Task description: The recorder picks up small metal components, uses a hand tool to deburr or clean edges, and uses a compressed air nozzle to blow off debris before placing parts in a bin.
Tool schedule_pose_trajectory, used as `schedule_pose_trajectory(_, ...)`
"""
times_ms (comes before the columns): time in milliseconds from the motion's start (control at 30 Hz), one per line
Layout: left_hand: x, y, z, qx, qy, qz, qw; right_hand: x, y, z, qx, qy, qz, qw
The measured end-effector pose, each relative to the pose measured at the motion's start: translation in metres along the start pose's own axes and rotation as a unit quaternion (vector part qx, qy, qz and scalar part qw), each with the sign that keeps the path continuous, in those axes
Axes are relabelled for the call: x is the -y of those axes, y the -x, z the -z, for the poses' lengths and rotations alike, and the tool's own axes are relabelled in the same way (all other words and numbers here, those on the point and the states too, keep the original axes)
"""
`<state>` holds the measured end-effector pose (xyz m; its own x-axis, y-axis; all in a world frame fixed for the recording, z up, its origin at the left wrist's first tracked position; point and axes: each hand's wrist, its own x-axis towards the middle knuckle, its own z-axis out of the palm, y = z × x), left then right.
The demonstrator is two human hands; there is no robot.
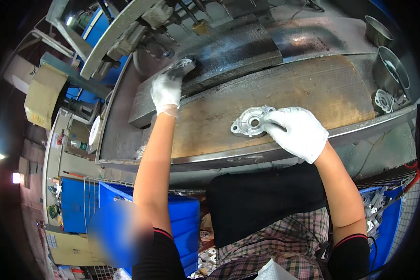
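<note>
My right hand (299,134), in a white glove, pinches the right side of a silver cast metal housing (247,122). This flanged part, with a round hole at its centre, is over the wooden board (312,93) near the bench's front edge. Farther off to the left, my left hand (167,88) is gloved too, its fingers darkened with grime. It is closed on a second metal housing (186,62) at the dark steel block (233,56), under the drill spindles. Part of that housing is hidden by my fingers.
Several drill bits hang from a multi-spindle head (144,28) above the block. Two metal cups (391,70) and another casting (384,101) are at the bench's right end. Blue bins (184,224) with castings flank my lap, which a black cloth (266,200) covers.
</note>
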<state>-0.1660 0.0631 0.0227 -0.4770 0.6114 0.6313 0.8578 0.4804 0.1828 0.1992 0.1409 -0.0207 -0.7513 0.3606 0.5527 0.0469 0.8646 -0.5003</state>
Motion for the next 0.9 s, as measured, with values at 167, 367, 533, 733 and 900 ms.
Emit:
schedule_pose_trajectory(167, -0.005, -0.012, -0.012, -0.051, -0.113, 0.001, 0.992, 0.002, 0.000, -0.001, -0.002, 0.004, 0.014, 1.000)
schedule_pose_trajectory(367, 0.004, -0.018, -0.028, -0.065, -0.055, -0.030, 0.996, 0.001, 0.002, -0.004, -0.018, 0.006, 0.020, 1.000)
schedule_pose_trajectory(533, 0.012, -0.021, -0.026, -0.031, -0.014, -0.043, 0.998, 0.003, 0.000, -0.005, -0.018, 0.008, 0.009, 1.000)
schedule_pose_trajectory(733, 0.001, -0.023, -0.024, 0.008, 0.011, -0.018, 1.000, 0.002, -0.002, 0.000, -0.009, -0.025, -0.042, 0.999)
schedule_pose_trajectory(900, 0.007, -0.014, -0.007, 0.047, 0.065, -0.033, 0.996, 0.001, -0.007, -0.010, -0.100, -0.046, -0.092, 0.990)
